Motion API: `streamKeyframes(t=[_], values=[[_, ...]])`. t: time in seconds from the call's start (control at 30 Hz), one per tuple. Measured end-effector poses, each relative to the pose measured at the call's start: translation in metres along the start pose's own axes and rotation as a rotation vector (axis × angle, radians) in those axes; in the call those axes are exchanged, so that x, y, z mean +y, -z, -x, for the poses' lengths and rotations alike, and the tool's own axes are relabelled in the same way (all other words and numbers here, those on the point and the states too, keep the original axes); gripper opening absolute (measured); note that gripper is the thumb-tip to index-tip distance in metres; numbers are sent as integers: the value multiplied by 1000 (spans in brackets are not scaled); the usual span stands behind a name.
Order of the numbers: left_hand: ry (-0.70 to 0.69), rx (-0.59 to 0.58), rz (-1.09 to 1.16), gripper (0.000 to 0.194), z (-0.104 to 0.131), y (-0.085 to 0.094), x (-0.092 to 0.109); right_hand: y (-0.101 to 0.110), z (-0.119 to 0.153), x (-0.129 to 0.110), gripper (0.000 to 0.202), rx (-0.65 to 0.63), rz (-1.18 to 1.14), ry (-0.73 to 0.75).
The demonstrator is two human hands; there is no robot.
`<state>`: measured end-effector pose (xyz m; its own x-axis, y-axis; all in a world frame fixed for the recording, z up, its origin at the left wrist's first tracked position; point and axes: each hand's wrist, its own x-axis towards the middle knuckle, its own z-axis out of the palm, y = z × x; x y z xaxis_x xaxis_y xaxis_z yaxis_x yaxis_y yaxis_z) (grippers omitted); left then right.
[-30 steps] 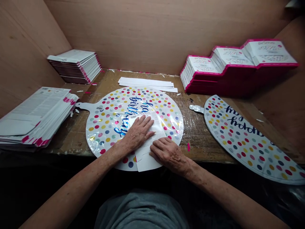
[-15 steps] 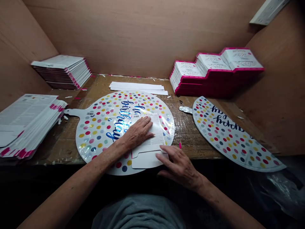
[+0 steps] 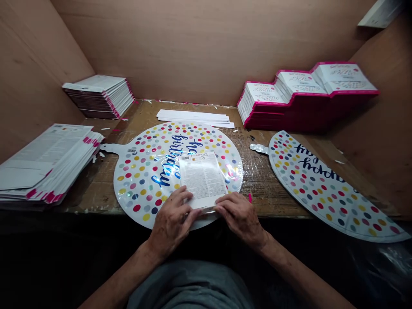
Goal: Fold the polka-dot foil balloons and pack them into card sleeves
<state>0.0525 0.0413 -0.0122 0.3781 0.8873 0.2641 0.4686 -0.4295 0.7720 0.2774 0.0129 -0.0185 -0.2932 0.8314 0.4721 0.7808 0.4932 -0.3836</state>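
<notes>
A flat white printed carton (image 3: 204, 178), its back covered in small text and a barcode, lies on a round polka-dot foil balloon (image 3: 138, 184) with blue "birthday" lettering. My left hand (image 3: 174, 216) grips the carton's near left corner, thumb along the near edge and fingers on top. At the near right corner, my right hand (image 3: 240, 216) pinches the same edge between thumb and fingers. The carton's near end flap is mostly hidden by my thumbs and fingertips. To the right lies a half-round stack of folded polka-dot balloons (image 3: 325, 189), seemingly several layers thick.
Stacked flat cartons (image 3: 41, 159) lie at the left, with another carton stack (image 3: 99, 96) behind. Stepped pink-edged packs (image 3: 299, 94) stand at the back right. White strips (image 3: 195, 116) lie behind the balloon. Wooden panels (image 3: 193, 51) enclose the cardboard-covered table (image 3: 257, 171).
My left hand has moved from the carton's middle to its near left corner. The flap that stuck out toward me is now folded in, and both hands hold that end. The view has shifted slightly.
</notes>
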Motion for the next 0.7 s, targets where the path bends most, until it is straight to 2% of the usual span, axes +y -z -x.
streamKeyframes(t=[0.07, 0.1, 0.17, 0.23, 0.27, 0.37, 0.43, 0.53, 0.6, 0.7], values=[[99, 141, -78, 29, -9, -11, -1, -1, -6, -1, 28, 15, 44, -91], [143, 201, -126, 29, -13, -16, -2, 0, -5, 0, 33, 14, 92, -67], [199, 288, -190, 25, -15, -24, -3, 3, 4, 5, 42, -4, 186, 88], [210, 305, -175, 30, -14, -26, 1, 10, 19, 10, 36, -10, 212, 239], [214, 289, -148, 35, -12, -25, 5, 13, 26, 12, 31, 15, 203, 266], [330, 251, 4, 46, -8, -18, 23, 19, 32, 12, 32, 161, 175, 213], [489, 216, 241, 46, -10, -11, 34, 16, 21, 6, 33, 234, 165, 191], [668, 202, 729, 44, -19, -5, 37, 1, -12, -6, 25, 216, 158, 212], [702, 278, 917, 44, -28, -1, 30, -12, -38, -13, 28, 186, 151, 184], [645, 427, 999, 49, -39, 6, 14, -32, -76, -21, 23, 108, 117, 88]])
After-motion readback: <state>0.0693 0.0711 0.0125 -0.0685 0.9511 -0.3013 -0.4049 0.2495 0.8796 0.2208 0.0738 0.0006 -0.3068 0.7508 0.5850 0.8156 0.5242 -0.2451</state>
